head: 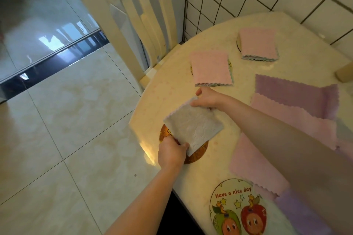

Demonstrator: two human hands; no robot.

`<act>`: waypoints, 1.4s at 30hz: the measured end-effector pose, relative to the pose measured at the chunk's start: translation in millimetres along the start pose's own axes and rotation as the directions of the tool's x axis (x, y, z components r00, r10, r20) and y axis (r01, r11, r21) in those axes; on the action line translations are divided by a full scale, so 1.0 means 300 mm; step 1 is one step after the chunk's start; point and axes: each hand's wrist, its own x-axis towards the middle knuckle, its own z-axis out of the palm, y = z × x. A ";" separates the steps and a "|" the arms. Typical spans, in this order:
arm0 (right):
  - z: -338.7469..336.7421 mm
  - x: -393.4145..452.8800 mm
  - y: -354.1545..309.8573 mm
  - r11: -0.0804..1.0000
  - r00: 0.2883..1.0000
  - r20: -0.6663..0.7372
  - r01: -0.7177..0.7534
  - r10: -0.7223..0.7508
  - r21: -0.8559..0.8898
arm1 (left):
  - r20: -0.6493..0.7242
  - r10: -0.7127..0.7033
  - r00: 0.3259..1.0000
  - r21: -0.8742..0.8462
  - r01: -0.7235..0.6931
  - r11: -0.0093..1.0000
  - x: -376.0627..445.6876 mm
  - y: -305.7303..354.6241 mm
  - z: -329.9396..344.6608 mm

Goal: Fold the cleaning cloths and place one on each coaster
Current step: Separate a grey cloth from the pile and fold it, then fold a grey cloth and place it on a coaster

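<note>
The cream marbled table (172, 101) carries two folded pink cloths (211, 68) beyond a pale grey-lilac folded cloth (193, 127), which covers an orange-brown coaster (196, 155). Nearer lies a white coaster (229, 208) with red lettering, yellow stars and cartoon fruit; beside it, unfolded pink and purple cloths (294, 101).

A folded grey cloth (193, 128), pinched at two opposite corners by the fingers (196, 103), hangs tilted over a brown coaster (198, 153).
</note>
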 end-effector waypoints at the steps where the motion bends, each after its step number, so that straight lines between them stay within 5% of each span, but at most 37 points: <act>1: -0.006 -0.002 -0.001 1.000 1.000 0.011 0.000 0.000 0.029 | 0.013 -0.020 1.000 -0.016 0.020 1.000 0.004 0.000 -0.001; 8: -0.007 -0.057 0.058 0.961 0.999 -0.045 0.041 -0.030 0.272 | 0.222 -0.059 0.973 -0.313 0.129 0.941 0.010 -0.011 -0.061; 17: 0.140 -0.148 0.174 0.900 0.987 -0.150 0.117 -0.058 0.420 | 0.469 -0.022 0.883 -0.391 0.229 0.891 0.008 -0.144 -0.211; 24: 0.255 -0.133 0.172 0.954 0.898 -0.435 0.187 -0.070 0.232 | 0.237 -0.083 0.968 -0.345 0.163 0.924 0.012 -0.208 -0.171; 28: 0.282 -0.143 0.201 0.960 0.831 -0.542 0.242 -0.129 0.141 | -0.033 0.093 0.995 0.045 -0.091 0.995 -0.019 -0.203 -0.156; 31: 0.275 -0.175 0.231 0.965 0.798 -0.581 0.249 -0.158 0.079 | -0.133 0.342 0.930 0.342 -0.281 0.897 -0.042 -0.195 -0.158; 34: 0.259 -0.251 0.297 0.965 0.785 -0.601 0.248 -0.152 0.081 | -0.081 0.591 0.802 0.512 -0.476 0.715 -0.051 -0.167 -0.145; 42: 0.266 -0.508 0.496 0.965 0.740 -0.668 0.224 -0.075 0.140 | 0.350 0.798 0.491 0.384 -0.852 0.355 -0.097 0.001 0.020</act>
